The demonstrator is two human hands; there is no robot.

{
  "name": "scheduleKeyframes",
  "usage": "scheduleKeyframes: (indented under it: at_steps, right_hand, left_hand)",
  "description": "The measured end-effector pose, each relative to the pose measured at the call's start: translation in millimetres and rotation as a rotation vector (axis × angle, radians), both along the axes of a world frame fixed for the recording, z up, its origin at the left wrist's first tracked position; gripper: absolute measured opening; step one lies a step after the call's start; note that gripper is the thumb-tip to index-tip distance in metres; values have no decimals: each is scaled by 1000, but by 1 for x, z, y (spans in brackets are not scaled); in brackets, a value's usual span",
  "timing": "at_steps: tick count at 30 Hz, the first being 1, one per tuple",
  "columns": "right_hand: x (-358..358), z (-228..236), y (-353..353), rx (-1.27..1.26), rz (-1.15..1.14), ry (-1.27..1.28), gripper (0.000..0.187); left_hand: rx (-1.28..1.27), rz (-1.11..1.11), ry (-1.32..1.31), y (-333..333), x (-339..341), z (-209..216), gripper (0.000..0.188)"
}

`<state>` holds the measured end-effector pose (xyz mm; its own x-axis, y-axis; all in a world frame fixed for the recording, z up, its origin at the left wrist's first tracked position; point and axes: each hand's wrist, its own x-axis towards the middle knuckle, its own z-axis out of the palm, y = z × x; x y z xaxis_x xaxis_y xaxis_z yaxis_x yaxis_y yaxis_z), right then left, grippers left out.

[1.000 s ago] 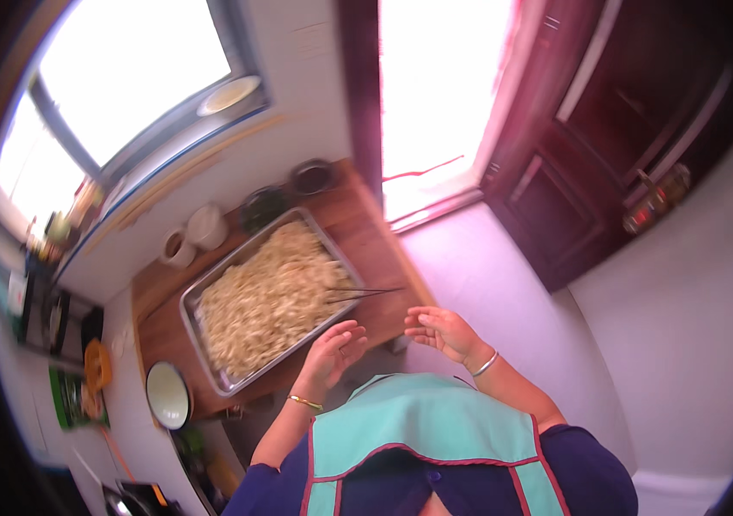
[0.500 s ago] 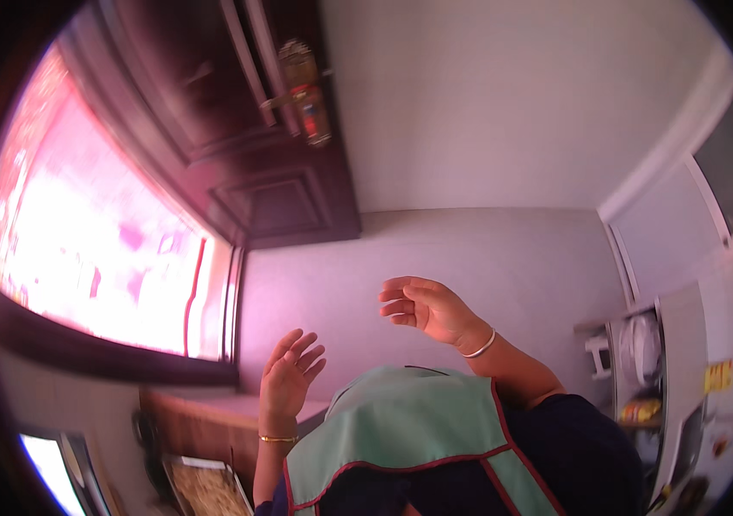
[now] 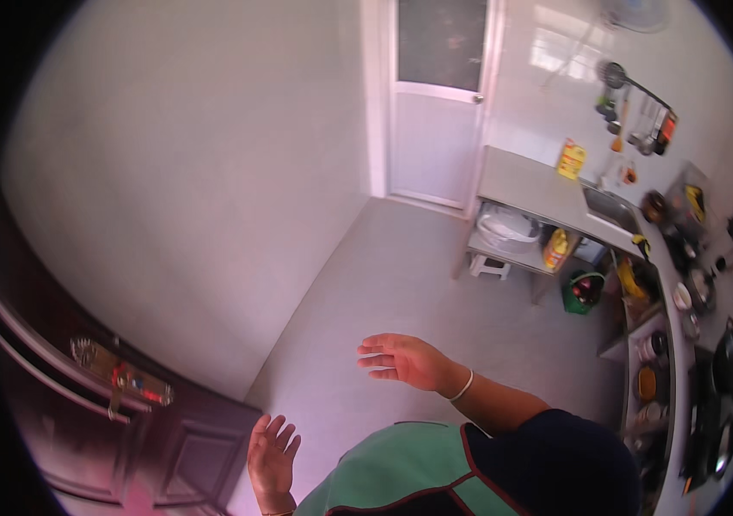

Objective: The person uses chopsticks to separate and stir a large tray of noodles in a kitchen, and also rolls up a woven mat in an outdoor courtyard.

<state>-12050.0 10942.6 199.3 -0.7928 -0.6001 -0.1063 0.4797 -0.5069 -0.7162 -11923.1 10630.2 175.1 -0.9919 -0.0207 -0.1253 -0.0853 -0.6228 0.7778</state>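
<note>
Both of my hands are raised in front of my green apron (image 3: 401,464), over the grey floor, and neither holds anything. My left hand (image 3: 272,456) is low in the view with its fingers spread. Nearest to it is the dark brown door (image 3: 186,456), though I see no contact. My right hand (image 3: 405,359) reaches in from the right, its fingers stretched toward the left and slightly bent. A pale bangle (image 3: 463,385) circles that wrist.
A white door (image 3: 432,142) stands at the far wall. To the right runs a counter (image 3: 525,182) with a sink (image 3: 611,209), a yellow package (image 3: 571,160) and hanging utensils (image 3: 637,112). Beneath are white basins (image 3: 508,228), a white stool (image 3: 489,267) and a green basket (image 3: 582,292). A wok (image 3: 726,361) sits farther right.
My view has swung right, from the bright doorway to the kitchen counter. The brown door now lies at the lower left. Both hands sit lower in the picture and stay unclosed.
</note>
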Motion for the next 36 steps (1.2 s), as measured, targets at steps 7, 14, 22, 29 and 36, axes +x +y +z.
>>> scheduleKeyframes:
  at_steps: [7, 14, 22, 29, 36]
  right_hand:
    - [45, -22, 5, -13, -279, -21, 38]
    - [24, 7, 15, 42, -395, 64, 39]
    - [-77, -5, -51, -64, -78, 192, 48]
    - [-171, -51, -124, -46, 375, 43, 55]
    - [-164, -23, -296, -143, 968, 129, 51]
  left_hand:
    - [-30, -307, -5, -20, -47, -1, 57]
    - [14, -404, 66, -26, -75, -10, 58]
    - [70, -32, 72, -69, -80, -22, 46]
    - [-110, 361, -6, -57, -7, 10, 45]
    - [-60, 961, -86, 9, 91, 1, 50]
